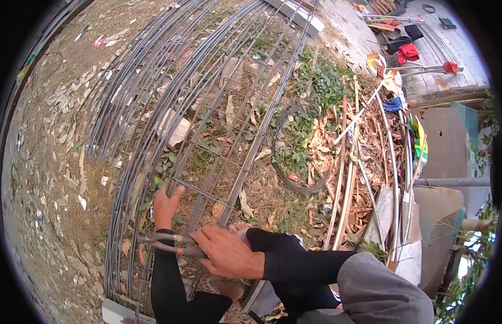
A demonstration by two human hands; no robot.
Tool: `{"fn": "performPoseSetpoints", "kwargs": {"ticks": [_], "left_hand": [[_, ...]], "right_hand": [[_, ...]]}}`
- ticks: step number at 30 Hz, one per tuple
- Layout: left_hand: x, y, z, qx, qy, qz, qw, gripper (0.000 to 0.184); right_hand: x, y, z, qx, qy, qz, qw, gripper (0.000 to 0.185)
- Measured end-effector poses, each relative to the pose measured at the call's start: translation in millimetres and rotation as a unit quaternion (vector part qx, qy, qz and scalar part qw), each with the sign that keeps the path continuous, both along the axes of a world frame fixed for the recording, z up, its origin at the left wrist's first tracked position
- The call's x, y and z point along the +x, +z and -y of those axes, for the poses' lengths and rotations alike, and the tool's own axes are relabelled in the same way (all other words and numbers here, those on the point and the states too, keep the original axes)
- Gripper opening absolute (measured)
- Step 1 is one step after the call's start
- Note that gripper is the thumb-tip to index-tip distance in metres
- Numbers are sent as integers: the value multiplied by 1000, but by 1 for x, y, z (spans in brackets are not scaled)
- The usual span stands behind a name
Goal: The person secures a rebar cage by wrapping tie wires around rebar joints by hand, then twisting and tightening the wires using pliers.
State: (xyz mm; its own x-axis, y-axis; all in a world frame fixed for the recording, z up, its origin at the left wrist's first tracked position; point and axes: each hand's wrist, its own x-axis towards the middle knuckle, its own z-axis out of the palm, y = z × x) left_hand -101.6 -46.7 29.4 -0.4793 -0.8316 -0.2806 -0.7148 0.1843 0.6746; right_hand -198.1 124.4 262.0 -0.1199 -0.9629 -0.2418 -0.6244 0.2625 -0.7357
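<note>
"Littered ground [51, 178] lies under the steel bars [199, 56]. Why both hands?"

"My left hand [165, 209] grips some bars, probably steadying them; my right hand [232, 252] clasps the pincers [169, 237] by the handles, likely for leverage."

Leaf-littered dirt ground [51, 178]; pale paving [429, 81] beyond; bright daylight.

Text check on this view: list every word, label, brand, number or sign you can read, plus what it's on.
No readable text anywhere.
Yellow-and-green plastic wrapper at right: any print too small and blurred to read.
Crumpled white-and-orange plastic sheet: coloured patches, no word can be made out.
Metal hand tool with an orange band, in the right hand: no legible brand or number.
</note>
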Motion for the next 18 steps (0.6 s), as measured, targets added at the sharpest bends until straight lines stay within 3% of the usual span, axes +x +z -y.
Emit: {"fn": "performPoseSetpoints", "kwargs": {"ticks": [1,3,4,6,9,10,11,12,13,14,15,17,18], "left_hand": [[14,11,-10,-68,12,10,998,78],[50,66,-29,30,-28,79,996,77],[81,83,-46,70,-38,115,990,74],[126,153,-93,7,-57,140,988,69],[206,250,-154,198,-21,200,959,70],[261,245,-180,256,7,253,933,67],[285,274,-205,294,81,204,931,59],[307,301,-215,337,76,298,890,50],[346,310,-241,302,17,337,892,46],[416,298,-259,245,-232,164,927,57],[386,318,-265,310,-73,288,903,57],[329,332,-277,346,10,312,885,58],[300,337,-278,353,40,308,883,58]], "right_hand": [[3,6,-4,38,-46,37,998,49],[13,20,-17,112,-132,121,978,46],[20,14,-33,96,-174,124,972,47],[36,2,-68,59,-263,122,955,48],[31,46,-127,225,-378,191,878,51],[31,59,-154,263,-406,233,844,53],[25,86,-175,283,-433,227,825,56],[11,118,-193,319,-443,260,797,53],[-3,138,-212,335,-447,253,790,53],[-18,157,-230,351,-451,245,783,53],[-38,175,-245,385,-455,236,768,54],[-57,172,-303,370,-490,190,767,59],[-80,196,-315,376,-498,155,766,58]]}}
